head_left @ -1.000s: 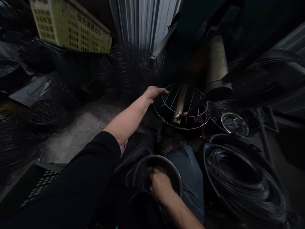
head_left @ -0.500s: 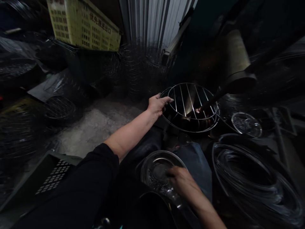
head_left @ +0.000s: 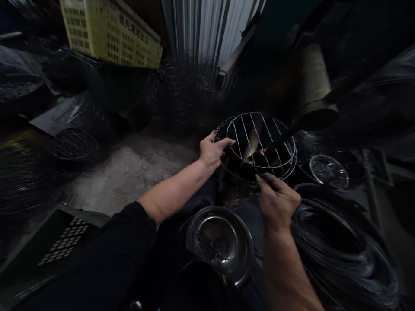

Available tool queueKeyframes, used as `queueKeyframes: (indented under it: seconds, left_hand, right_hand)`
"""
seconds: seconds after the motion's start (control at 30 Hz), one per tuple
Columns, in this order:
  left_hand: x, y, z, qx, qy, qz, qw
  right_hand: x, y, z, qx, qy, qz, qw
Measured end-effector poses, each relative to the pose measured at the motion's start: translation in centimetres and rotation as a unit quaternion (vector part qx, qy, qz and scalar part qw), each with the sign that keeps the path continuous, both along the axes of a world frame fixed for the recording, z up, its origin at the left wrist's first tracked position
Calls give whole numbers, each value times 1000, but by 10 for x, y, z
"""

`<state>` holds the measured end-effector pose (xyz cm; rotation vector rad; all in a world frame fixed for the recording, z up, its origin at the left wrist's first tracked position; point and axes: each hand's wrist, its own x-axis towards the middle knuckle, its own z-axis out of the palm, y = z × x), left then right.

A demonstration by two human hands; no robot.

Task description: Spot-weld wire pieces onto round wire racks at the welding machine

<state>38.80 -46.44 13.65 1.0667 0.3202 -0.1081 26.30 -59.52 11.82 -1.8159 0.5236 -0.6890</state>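
Note:
My left hand grips the left rim of a round wire rack, thumb on top. The rack has two rings and parallel bars and is held level at the welding electrodes. At its near rim is my right hand, thumb and fingers pinched together. Whatever sits between those fingertips is too small and dark to make out. Below, a shiny metal bowl holds small thin metal pieces.
A coil of wire lies at the right, with a small dish of metal bits behind it. Above the rack hangs a thick machine arm. A yellow crate and a green crate stand on the left.
My right hand has left the bowl and come up and forward to the rack's near rim. My left hand still holds the rack in nearly the same place.

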Motion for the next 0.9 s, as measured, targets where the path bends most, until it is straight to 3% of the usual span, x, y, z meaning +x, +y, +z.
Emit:
queueKeyframes:
  seconds: [0.1,0.27,0.33,0.9]
  left_hand:
    - [4,0,-2,0,-14,11,1000]
    - [13,-1,-3,-11,-25,10,1000]
    - [16,-1,-2,-10,-25,10,1000]
    - [22,-3,8,-15,-11,10,1000]
  right_hand:
    - [11,3,-3,-50,22,-6,998]
    - [21,9,-1,111,-34,5,993]
    - [24,12,0,143,-59,2,988]
    - [32,25,-11,180,-116,-59,975]
